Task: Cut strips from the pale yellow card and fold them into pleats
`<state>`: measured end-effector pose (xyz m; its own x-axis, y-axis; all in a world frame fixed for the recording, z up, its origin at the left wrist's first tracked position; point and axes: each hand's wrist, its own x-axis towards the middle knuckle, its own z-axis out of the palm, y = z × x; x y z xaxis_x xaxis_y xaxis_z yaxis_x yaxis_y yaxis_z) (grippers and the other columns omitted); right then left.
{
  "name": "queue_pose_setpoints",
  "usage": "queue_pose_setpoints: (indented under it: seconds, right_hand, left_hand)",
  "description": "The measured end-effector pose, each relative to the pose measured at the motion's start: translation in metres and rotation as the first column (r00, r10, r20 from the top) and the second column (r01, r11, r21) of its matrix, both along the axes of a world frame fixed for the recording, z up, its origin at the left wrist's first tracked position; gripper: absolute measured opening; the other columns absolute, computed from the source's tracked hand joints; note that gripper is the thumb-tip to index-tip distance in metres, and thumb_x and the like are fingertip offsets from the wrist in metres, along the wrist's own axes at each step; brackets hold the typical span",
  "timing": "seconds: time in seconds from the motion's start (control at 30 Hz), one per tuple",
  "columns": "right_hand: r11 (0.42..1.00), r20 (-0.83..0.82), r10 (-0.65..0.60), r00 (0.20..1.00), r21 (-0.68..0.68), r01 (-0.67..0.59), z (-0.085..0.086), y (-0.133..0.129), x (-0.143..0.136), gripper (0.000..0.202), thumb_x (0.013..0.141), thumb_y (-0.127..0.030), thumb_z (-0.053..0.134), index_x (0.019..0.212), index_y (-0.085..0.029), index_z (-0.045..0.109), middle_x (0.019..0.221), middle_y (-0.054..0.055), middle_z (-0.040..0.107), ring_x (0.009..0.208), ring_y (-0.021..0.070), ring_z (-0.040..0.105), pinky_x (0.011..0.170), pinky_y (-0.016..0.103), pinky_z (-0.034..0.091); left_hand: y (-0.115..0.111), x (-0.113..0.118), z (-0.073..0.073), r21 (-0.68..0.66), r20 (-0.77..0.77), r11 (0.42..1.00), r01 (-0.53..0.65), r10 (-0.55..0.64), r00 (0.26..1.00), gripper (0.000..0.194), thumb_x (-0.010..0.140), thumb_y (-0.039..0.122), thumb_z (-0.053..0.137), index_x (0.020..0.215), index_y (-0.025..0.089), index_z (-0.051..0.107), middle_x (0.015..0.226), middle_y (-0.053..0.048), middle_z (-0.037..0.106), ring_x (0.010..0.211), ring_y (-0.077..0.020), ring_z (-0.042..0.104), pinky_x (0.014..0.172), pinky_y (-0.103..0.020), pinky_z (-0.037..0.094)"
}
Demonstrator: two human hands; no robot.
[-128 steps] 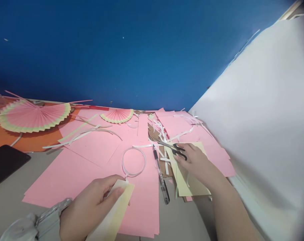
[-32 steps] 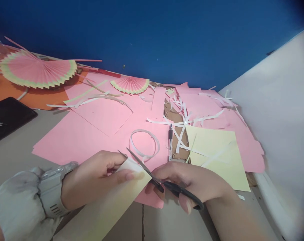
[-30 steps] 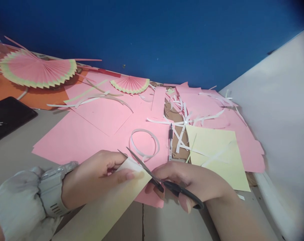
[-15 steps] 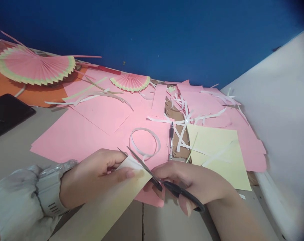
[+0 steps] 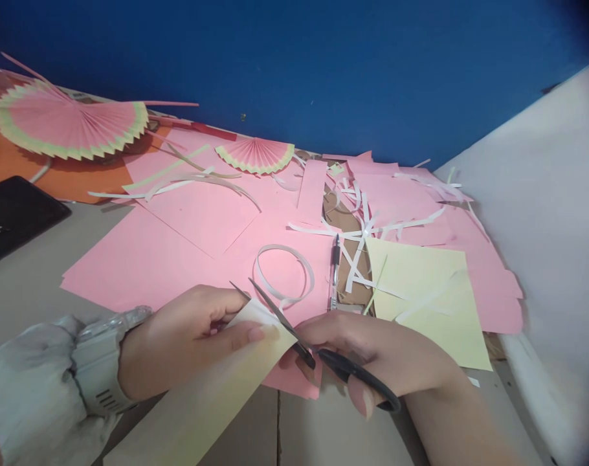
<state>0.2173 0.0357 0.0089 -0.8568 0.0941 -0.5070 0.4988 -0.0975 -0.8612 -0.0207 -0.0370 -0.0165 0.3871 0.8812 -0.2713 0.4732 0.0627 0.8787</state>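
Observation:
Between thumb and fingers, my left hand (image 5: 197, 340) pinches a long pale yellow sheet of paper (image 5: 192, 417) near its far end. My right hand (image 5: 372, 356) grips black-handled scissors (image 5: 357, 375), its fingers in the loops. The scissors' blades are parted and straddle the paper's far edge, pointing up and left. A narrow curled paper strip (image 5: 310, 265) loops out beyond the blades, over the pink sheets (image 5: 178, 255). Part of the lower blade is hidden behind the yellow paper.
Pleated pink-and-yellow paper fans (image 5: 76, 123) lie along the back. A pen (image 5: 335, 259) and a pale yellow sheet (image 5: 425, 272) are at the right, with white strips (image 5: 411, 223) scattered about. A black device (image 5: 17, 217) sits at the left. Blue (image 5: 294, 71) and white walls (image 5: 542, 194) bound the surface.
The view has shifted very slightly. Both hands, the scissors and the yellow paper keep nearly the same pose.

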Motion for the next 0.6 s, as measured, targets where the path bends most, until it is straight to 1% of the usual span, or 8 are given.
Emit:
queue_pose_setpoints:
  seconds: [0.23,0.37,0.47,0.53,0.6]
  right_hand:
    - [1.0,0.038,-0.002,0.999,0.005,0.002,0.003,0.0,0.0,0.059,0.062,-0.07,0.065,0.083,-0.015,0.057,0.071,-0.002,0.049,0.062,0.0106,0.042,0.055,0.022,0.035]
    - [1.0,0.046,0.002,0.999,0.007,-0.003,0.004,-0.001,-0.001,0.06,0.065,-0.071,0.062,0.085,-0.015,0.057,0.073,-0.001,0.049,0.063,0.0109,0.042,0.055,0.022,0.033]
    - [1.0,0.048,-0.005,0.999,0.006,0.005,0.006,-0.003,-0.002,0.061,0.065,-0.072,0.06,0.086,-0.015,0.056,0.075,0.0,0.051,0.064,0.0115,0.044,0.056,0.023,0.033]
    - [0.999,0.074,-0.01,0.997,0.05,0.006,0.008,-0.004,-0.003,0.058,0.068,-0.071,0.059,0.086,-0.015,0.056,0.077,0.0,0.053,0.065,0.0118,0.045,0.057,0.023,0.035]
    - [0.989,0.102,0.005,0.995,0.144,-0.02,0.011,-0.006,-0.003,0.054,0.07,-0.069,0.058,0.085,-0.017,0.056,0.077,0.0,0.054,0.065,0.0118,0.046,0.057,0.023,0.036]
  left_hand:
    - [0.0,0.0,0.0,0.011,0.007,1.0,0.006,-0.006,1.0,0.045,0.088,0.046,0.045,0.059,0.021,0.024,0.059,0.007,0.019,0.05,-0.0074,0.017,0.04,-0.022,0.016]
    - [0.001,0.001,0.0,0.003,0.018,1.0,0.0,0.0,1.0,0.044,0.088,0.046,0.045,0.059,0.021,0.024,0.059,0.007,0.02,0.05,-0.0072,0.018,0.04,-0.021,0.016]
    - [0.001,0.001,0.001,0.013,0.024,1.0,0.002,-0.002,1.0,0.043,0.089,0.045,0.045,0.059,0.02,0.026,0.059,0.007,0.021,0.051,-0.0074,0.019,0.042,-0.021,0.018]
    - [0.001,0.0,0.001,0.013,0.037,1.0,0.007,-0.008,0.999,0.041,0.089,0.044,0.044,0.059,0.02,0.029,0.06,0.006,0.022,0.052,-0.0076,0.021,0.043,-0.021,0.019]
    - [0.002,0.0,0.002,-0.02,0.074,0.999,0.026,-0.025,0.997,0.039,0.089,0.043,0.044,0.061,0.019,0.033,0.06,0.006,0.024,0.054,-0.0077,0.023,0.045,-0.021,0.02]
